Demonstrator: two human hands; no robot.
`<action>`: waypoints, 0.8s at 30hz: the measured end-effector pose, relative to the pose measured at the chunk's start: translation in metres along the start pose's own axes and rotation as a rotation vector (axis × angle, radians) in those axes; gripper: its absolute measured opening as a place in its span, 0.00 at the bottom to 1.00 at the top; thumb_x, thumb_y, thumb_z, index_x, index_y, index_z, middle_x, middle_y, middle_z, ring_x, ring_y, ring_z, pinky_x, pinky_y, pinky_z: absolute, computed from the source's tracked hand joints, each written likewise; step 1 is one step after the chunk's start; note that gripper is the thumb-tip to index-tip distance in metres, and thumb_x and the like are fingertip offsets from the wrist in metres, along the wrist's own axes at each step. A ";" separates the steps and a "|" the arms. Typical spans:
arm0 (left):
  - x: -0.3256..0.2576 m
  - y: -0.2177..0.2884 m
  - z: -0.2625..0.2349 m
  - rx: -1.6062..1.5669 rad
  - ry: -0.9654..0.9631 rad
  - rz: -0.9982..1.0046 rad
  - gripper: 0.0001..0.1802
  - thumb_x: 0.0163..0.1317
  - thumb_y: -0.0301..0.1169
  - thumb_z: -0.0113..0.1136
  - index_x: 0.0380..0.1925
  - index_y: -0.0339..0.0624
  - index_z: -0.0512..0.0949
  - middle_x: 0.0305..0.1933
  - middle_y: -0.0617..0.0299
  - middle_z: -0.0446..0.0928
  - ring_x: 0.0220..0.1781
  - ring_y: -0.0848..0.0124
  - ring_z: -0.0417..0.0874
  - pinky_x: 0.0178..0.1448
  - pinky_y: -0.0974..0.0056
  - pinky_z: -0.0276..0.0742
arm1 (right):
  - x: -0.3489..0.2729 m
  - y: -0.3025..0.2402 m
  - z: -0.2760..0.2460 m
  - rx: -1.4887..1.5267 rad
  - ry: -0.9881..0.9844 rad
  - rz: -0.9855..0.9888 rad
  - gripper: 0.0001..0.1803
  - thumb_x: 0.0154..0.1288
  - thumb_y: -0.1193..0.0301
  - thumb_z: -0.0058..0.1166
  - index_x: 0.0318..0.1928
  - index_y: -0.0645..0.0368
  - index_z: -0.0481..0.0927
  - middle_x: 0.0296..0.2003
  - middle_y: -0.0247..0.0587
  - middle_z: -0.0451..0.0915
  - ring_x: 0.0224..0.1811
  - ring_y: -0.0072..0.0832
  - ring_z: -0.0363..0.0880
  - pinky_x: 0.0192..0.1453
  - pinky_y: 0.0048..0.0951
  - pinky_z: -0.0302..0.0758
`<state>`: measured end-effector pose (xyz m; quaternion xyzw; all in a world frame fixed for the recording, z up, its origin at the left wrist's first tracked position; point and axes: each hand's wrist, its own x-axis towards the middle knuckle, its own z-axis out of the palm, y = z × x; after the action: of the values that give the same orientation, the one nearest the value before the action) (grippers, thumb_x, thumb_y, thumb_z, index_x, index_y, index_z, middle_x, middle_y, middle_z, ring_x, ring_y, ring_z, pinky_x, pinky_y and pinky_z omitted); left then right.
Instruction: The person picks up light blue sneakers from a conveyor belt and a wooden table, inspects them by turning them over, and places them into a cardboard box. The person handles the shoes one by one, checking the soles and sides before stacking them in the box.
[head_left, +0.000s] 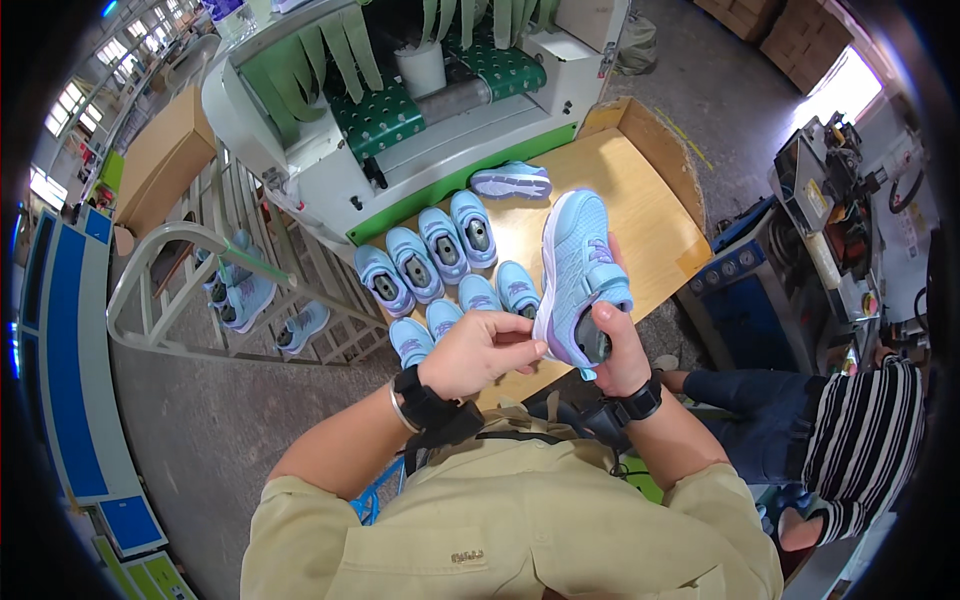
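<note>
My right hand (pixel 622 345) grips a light-blue and lilac child's sneaker (pixel 578 255) at its heel and collar, thumb on the opening. The sneaker is held up above the table, toe pointing away from me, with a strap across its top and a dark insert inside. Close against the white sole edge, my left hand (pixel 473 352) has its thumb and forefinger brought together; what lies between them, if anything, is hidden. Beyond both hands, several matching sneakers (pixel 441 243) stand in two rows, dark inserts showing in some. One more sneaker (pixel 511 181) lies on its side.
The wooden table (pixel 640 200) adjoins a white machine with a green perforated conveyor (pixel 380 122) and hanging green strips. To the left stands a metal rack (pixel 190 235) with more sneakers. A person in a striped top (pixel 868 420) is at the right, near other machinery (pixel 745 270).
</note>
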<state>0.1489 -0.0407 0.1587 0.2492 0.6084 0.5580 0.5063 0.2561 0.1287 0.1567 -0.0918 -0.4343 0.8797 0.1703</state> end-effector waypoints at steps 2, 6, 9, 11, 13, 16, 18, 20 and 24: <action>-0.001 0.005 -0.005 0.025 -0.036 -0.012 0.14 0.70 0.32 0.63 0.48 0.33 0.84 0.39 0.61 0.86 0.37 0.76 0.84 0.45 0.70 0.80 | 0.000 0.000 -0.003 -0.006 -0.017 0.007 0.65 0.55 0.53 0.70 0.81 0.46 0.35 0.74 0.48 0.52 0.75 0.43 0.58 0.76 0.47 0.61; 0.000 0.005 -0.008 0.024 -0.086 -0.003 0.13 0.70 0.32 0.63 0.47 0.32 0.84 0.38 0.61 0.85 0.37 0.76 0.85 0.45 0.70 0.80 | -0.001 -0.002 -0.002 -0.011 -0.047 0.007 0.65 0.55 0.53 0.70 0.80 0.46 0.34 0.74 0.49 0.52 0.75 0.43 0.58 0.76 0.47 0.61; -0.002 0.005 -0.006 0.015 -0.063 -0.008 0.13 0.70 0.32 0.63 0.47 0.32 0.84 0.38 0.62 0.85 0.36 0.76 0.85 0.44 0.70 0.80 | -0.005 -0.004 0.002 -0.003 -0.026 0.021 0.65 0.55 0.53 0.69 0.80 0.45 0.34 0.75 0.49 0.52 0.76 0.43 0.57 0.76 0.47 0.61; -0.002 0.003 -0.002 0.011 -0.035 -0.028 0.13 0.70 0.32 0.63 0.46 0.32 0.84 0.37 0.62 0.85 0.36 0.76 0.84 0.44 0.70 0.80 | -0.007 -0.003 0.004 -0.017 -0.009 0.003 0.64 0.56 0.54 0.69 0.81 0.45 0.34 0.75 0.48 0.52 0.76 0.43 0.57 0.76 0.47 0.61; -0.002 0.001 0.001 0.011 -0.021 -0.006 0.13 0.70 0.34 0.64 0.45 0.33 0.84 0.36 0.63 0.85 0.36 0.77 0.84 0.41 0.71 0.78 | -0.009 -0.002 0.004 -0.026 -0.007 -0.005 0.64 0.56 0.54 0.69 0.81 0.45 0.34 0.75 0.48 0.52 0.76 0.43 0.57 0.76 0.47 0.61; -0.004 0.000 0.002 0.037 -0.036 0.031 0.14 0.69 0.35 0.64 0.43 0.34 0.85 0.35 0.64 0.85 0.35 0.78 0.84 0.38 0.71 0.77 | -0.010 -0.004 0.000 -0.017 -0.016 0.012 0.64 0.56 0.54 0.69 0.81 0.44 0.34 0.75 0.48 0.52 0.75 0.43 0.58 0.76 0.48 0.61; -0.005 0.008 -0.001 0.079 -0.060 -0.021 0.12 0.69 0.31 0.63 0.45 0.32 0.84 0.37 0.62 0.85 0.36 0.76 0.84 0.43 0.70 0.80 | -0.011 -0.007 0.001 0.007 -0.008 0.044 0.64 0.56 0.54 0.69 0.81 0.44 0.34 0.75 0.49 0.52 0.75 0.43 0.58 0.76 0.47 0.61; -0.005 0.008 -0.002 0.063 -0.065 -0.018 0.12 0.69 0.31 0.63 0.45 0.32 0.84 0.37 0.61 0.85 0.36 0.76 0.84 0.43 0.70 0.80 | -0.011 -0.008 0.002 0.007 -0.012 0.045 0.64 0.56 0.54 0.69 0.81 0.44 0.34 0.75 0.49 0.53 0.75 0.43 0.58 0.75 0.47 0.62; -0.004 0.004 0.000 0.048 -0.056 -0.011 0.13 0.69 0.31 0.63 0.45 0.31 0.84 0.38 0.60 0.85 0.36 0.75 0.84 0.43 0.69 0.81 | -0.011 -0.008 0.005 -0.018 -0.029 0.023 0.64 0.56 0.54 0.69 0.81 0.44 0.33 0.74 0.49 0.54 0.75 0.43 0.59 0.75 0.47 0.62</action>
<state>0.1494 -0.0431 0.1637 0.2735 0.6085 0.5331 0.5203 0.2667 0.1252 0.1666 -0.0858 -0.4435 0.8789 0.1531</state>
